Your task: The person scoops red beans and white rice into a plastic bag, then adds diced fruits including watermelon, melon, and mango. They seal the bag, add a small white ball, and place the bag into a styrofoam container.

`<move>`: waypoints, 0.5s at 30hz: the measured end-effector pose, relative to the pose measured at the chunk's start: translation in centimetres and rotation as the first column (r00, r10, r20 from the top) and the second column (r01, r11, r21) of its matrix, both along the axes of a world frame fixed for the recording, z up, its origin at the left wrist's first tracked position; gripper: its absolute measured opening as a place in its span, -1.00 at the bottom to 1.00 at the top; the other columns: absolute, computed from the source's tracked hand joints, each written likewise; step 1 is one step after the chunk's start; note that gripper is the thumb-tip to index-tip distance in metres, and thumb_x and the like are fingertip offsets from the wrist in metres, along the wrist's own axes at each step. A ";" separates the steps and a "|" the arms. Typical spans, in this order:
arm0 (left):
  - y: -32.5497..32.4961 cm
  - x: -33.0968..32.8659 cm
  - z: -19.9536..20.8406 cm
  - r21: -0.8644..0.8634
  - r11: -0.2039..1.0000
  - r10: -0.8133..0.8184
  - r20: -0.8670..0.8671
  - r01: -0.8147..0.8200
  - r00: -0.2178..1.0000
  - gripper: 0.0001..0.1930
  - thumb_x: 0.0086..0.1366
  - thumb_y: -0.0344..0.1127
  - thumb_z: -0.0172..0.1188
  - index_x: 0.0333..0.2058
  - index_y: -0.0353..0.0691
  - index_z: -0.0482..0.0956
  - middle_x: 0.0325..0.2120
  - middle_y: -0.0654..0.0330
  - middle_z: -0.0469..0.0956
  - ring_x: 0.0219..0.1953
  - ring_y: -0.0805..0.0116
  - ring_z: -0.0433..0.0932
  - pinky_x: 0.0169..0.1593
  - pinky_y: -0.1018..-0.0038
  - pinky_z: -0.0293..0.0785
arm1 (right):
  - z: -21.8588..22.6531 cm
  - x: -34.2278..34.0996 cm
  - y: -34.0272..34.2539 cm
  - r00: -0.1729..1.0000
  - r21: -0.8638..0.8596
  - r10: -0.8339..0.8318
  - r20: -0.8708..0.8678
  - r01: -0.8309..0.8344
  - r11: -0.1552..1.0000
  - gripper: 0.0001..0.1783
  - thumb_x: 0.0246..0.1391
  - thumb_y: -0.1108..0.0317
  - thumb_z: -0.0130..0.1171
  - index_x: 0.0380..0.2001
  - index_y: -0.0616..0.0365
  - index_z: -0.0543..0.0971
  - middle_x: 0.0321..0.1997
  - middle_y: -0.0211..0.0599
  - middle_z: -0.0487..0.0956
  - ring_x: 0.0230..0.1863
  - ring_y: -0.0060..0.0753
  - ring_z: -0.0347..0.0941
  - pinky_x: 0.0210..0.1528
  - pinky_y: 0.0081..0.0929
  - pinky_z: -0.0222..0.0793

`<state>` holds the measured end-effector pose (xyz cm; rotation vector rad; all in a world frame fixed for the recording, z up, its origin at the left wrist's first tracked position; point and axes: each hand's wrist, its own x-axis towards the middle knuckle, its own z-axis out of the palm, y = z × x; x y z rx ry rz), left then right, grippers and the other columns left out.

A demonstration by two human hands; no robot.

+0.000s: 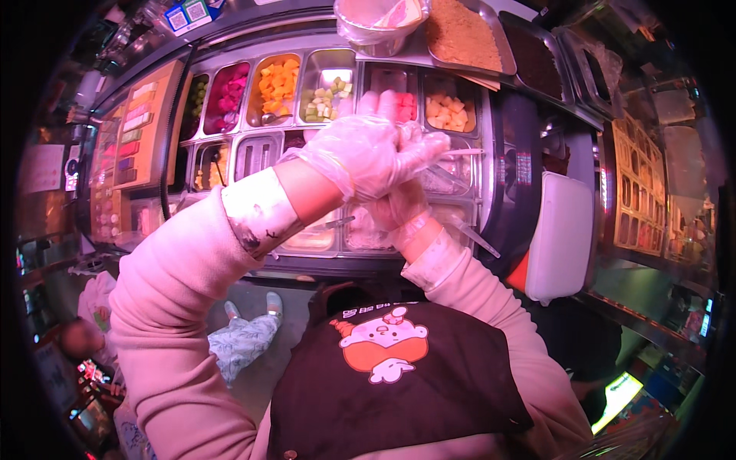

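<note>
My left hand (364,157), in a clear plastic glove, reaches across the front of a cold counter of metal food pans. Its fingers look stretched out, some pointing right, and it lies over my right hand (399,208). That hand is also gloved, and its fingers are mostly hidden beneath the left. Whether anything is between the hands does not show. Just beyond them are pans of pale green cubes (328,101), red-pink cubes (405,109) and pale orange cubes (448,113). Beside the right wrist, a clear plastic handle (477,236) slants out of a front pan.
Mango-coloured cubes (277,80) and magenta fruit cubes (228,96) fill pans at the left. A tray of brown crumbs (464,38) and a plastic-covered tub (379,27) stand behind. A white lidded bin (562,234) is at the right. Another person's legs (245,337) show at the lower left.
</note>
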<state>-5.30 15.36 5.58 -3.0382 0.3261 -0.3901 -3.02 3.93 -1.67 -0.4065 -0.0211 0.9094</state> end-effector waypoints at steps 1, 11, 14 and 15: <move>0.3 -0.3 -0.1 -0.181 0.981 0.069 -0.014 -0.070 0.998 -0.47 0.54 -0.01 0.00 0.32 -0.20 0.36 0.06 -0.24 0.55 0.08 -0.16 0.54 0.08 0.03 0.52 | 0.8 -0.5 0.5 0.998 0.076 -0.044 -0.036 0.047 0.996 -0.26 0.41 -0.24 0.03 0.42 -0.01 0.31 0.38 -0.15 0.46 0.39 -0.13 0.41 0.48 0.07 0.29; 1.1 -9.7 -1.9 -0.873 -0.485 0.379 -0.150 0.058 0.913 0.16 0.32 0.59 -0.03 0.59 -0.08 -0.22 0.58 -0.02 -0.07 0.60 0.08 -0.09 0.58 0.00 -0.34 | 6.0 -1.5 0.9 0.998 0.146 0.056 -0.026 -0.052 0.988 0.03 0.24 -0.44 0.13 0.51 0.03 0.21 0.34 -0.11 0.47 0.29 -0.09 0.49 0.35 0.03 0.45; -3.4 -8.9 -4.8 -0.658 -0.717 0.318 -0.014 0.231 0.948 0.03 0.41 0.35 0.13 0.57 -0.11 -0.16 0.46 0.06 0.18 0.47 0.14 0.19 0.51 0.13 0.10 | 5.7 -3.1 1.1 0.996 -0.009 -0.066 0.056 0.066 0.998 0.04 0.27 -0.41 0.12 0.54 0.07 0.16 0.35 -0.13 0.47 0.30 -0.19 0.49 0.39 -0.14 0.42; -4.4 -8.9 -4.3 -0.603 -0.752 0.333 0.002 0.267 0.943 -0.04 0.44 0.24 0.19 0.56 -0.12 -0.07 0.39 0.08 0.29 0.40 0.18 0.32 0.46 0.19 0.25 | 5.2 -3.9 1.2 0.992 -0.076 -0.095 0.081 0.101 0.992 0.05 0.28 -0.40 0.12 0.55 0.09 0.14 0.35 -0.15 0.47 0.30 -0.22 0.48 0.39 -0.19 0.41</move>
